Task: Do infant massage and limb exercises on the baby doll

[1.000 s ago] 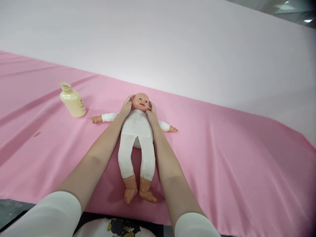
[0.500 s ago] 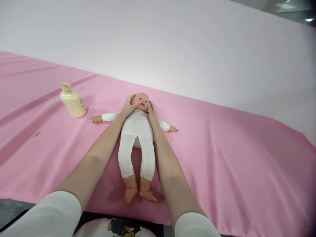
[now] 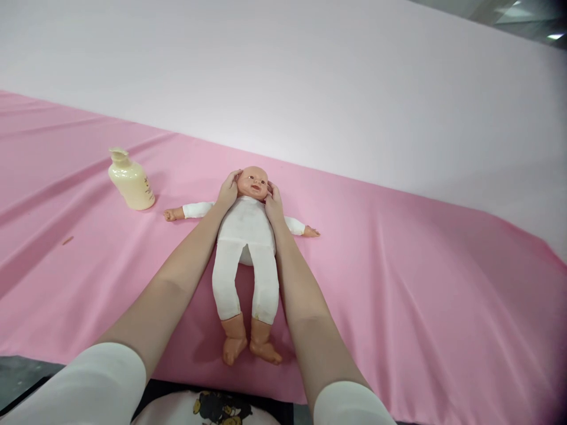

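Both thumbs have slid off the doll's [image 3: 246, 236] face to its cheeks, the left hand [image 3: 228, 192] and right hand [image 3: 273, 203] cupping the head, fingers lightly spread, on the pink cloth [image 3: 398, 283]; stroking seems underway, needing gentle pressure next

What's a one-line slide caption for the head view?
Both hands, left hand and right hand, cup the head of a baby doll lying face-up on pink cloth, cream bottle nearby.

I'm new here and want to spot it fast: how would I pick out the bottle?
Start at the pink cloth and find the doll lying on it, a hand at each side of its head. Look left, past the doll's outstretched arm: the bottle stands there alone, cream-coloured, squat, with a flared top.
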The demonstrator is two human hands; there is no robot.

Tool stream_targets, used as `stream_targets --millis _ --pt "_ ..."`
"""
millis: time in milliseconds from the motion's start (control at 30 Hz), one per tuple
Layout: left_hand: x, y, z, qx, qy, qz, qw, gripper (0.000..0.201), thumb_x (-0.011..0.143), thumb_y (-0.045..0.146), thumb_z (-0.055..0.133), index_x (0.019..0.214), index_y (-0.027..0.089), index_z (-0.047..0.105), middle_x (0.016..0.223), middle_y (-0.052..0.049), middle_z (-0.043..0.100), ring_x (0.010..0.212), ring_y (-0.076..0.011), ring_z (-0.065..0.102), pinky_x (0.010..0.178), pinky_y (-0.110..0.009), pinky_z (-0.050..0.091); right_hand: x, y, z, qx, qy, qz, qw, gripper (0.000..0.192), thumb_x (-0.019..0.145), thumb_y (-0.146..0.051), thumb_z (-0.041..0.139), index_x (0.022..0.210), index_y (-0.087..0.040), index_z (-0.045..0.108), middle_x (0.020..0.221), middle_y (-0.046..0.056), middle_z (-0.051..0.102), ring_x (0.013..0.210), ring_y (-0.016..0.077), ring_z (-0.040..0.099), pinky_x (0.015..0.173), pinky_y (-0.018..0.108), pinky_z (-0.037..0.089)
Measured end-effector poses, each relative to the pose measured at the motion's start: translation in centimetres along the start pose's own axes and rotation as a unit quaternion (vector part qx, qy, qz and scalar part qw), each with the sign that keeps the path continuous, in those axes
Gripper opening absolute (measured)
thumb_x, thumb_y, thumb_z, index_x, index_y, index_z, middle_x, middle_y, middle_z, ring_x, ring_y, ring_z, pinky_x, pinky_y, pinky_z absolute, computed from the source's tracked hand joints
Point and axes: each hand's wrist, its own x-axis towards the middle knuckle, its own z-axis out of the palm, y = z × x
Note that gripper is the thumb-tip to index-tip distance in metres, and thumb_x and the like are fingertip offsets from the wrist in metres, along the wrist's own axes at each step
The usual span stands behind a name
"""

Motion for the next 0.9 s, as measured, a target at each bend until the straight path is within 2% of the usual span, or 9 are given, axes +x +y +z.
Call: stream_targets --millis 300,500,633,767,900 --pt "0.1 -0.8 0.1 -0.049 0.005 -0.029 0.998 0.040 0.081 0.029 0.059 0.119 0.022 0.064 0.135 -0.010 0.066 0.135 -0.0266 0.057 0.121 -0.049 0.040 -0.1 0.2 -0.1 0.004 -0.043 -0.015 0.999 0.074 0.071 -0.017 0.056 0.143 -0.022 0.042 0.158 0.011 0.046 0.136 0.0242 0.056 0.120 0.045 0.045" --pt "0.1 -0.7 0.2 -0.050 0.011 -0.031 0.998 0.045 0.073 0.022 0.060 0.118 0.019 0.064 0.135 -0.011 0.067 0.132 -0.0262 0.060 0.120 -0.047 0.042 0.3 0.8 -0.1 0.034 -0.030 -0.008 0.999 0.067 0.075 -0.020 0.052 0.142 -0.019 0.042 0.155 0.013 0.049 0.129 0.0236 0.061 0.117 0.046 0.048" --pt "0.1 -0.1 -0.1 -0.042 0.004 -0.037 0.998 0.045 0.072 0.022 0.060 0.117 0.019 0.065 0.135 -0.012 0.067 0.132 -0.0274 0.059 0.119 -0.048 0.043 0.3 0.9 -0.2 0.014 -0.025 -0.013 0.999 0.061 0.080 -0.021 0.049 0.141 -0.021 0.043 0.155 0.010 0.051 0.134 0.0213 0.057 0.119 0.043 0.047" --pt "-0.4 0.9 -0.3 -0.013 0.020 -0.078 0.997 0.041 0.070 0.022 0.059 0.111 0.019 0.066 0.124 -0.011 0.072 0.123 -0.0295 0.065 0.112 -0.052 0.048 -0.1 0.8 -0.1 0.012 -0.020 -0.008 1.000 0.055 0.086 -0.027 0.044 0.141 -0.024 0.044 0.155 0.008 0.051 0.139 0.0209 0.053 0.117 0.043 0.048" --pt "-0.6 1.8 -0.4 -0.016 0.038 -0.108 0.993 0.035 0.068 0.023 0.058 0.101 0.018 0.067 0.111 -0.011 0.075 0.109 -0.0292 0.069 0.106 -0.051 0.051 -0.8 0.3 -0.3 -0.008 -0.029 -0.018 0.999 0.052 0.090 -0.034 0.042 0.140 -0.023 0.047 0.151 0.008 0.055 0.134 0.0206 0.057 0.114 0.043 0.051"
